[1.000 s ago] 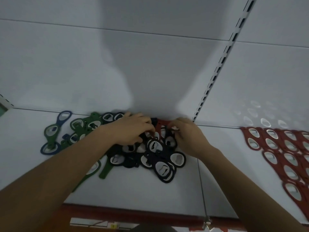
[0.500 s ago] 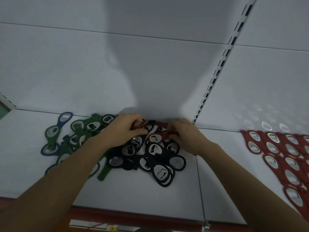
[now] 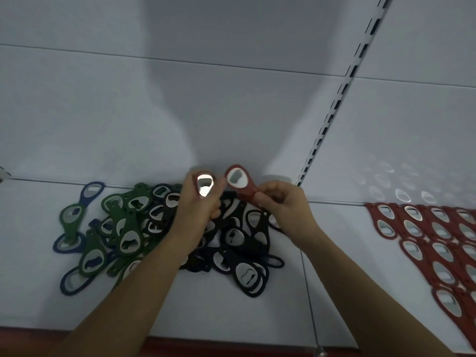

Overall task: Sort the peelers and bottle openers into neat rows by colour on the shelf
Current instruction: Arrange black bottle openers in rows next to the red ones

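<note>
My left hand (image 3: pixel 199 207) grips a red bottle opener (image 3: pixel 205 186), its shiny metal head upright above the pile. My right hand (image 3: pixel 280 204) pinches a second red opener (image 3: pixel 239 182) by its handle, tilted left, head up. Both are lifted over a heap of black openers (image 3: pixel 239 240) on the white shelf (image 3: pixel 206 310). Left of that heap lie green openers (image 3: pixel 128 228) mixed with a few blue ones (image 3: pixel 90 189). Neat rows of red openers (image 3: pixel 438 235) cover the shelf at the right.
The shelf's white back wall rises behind the pile, with a slotted upright rail (image 3: pixel 332 112) running diagonally between two panels. A red front edge (image 3: pixel 231 349) borders the shelf near me. A seam (image 3: pixel 309 292) divides the shelf boards between the black heap and the red rows.
Both hands were down in the black heap, working red openers loose; now each has lifted a red opener up clear of the pile. The camera view has shifted slightly.
</note>
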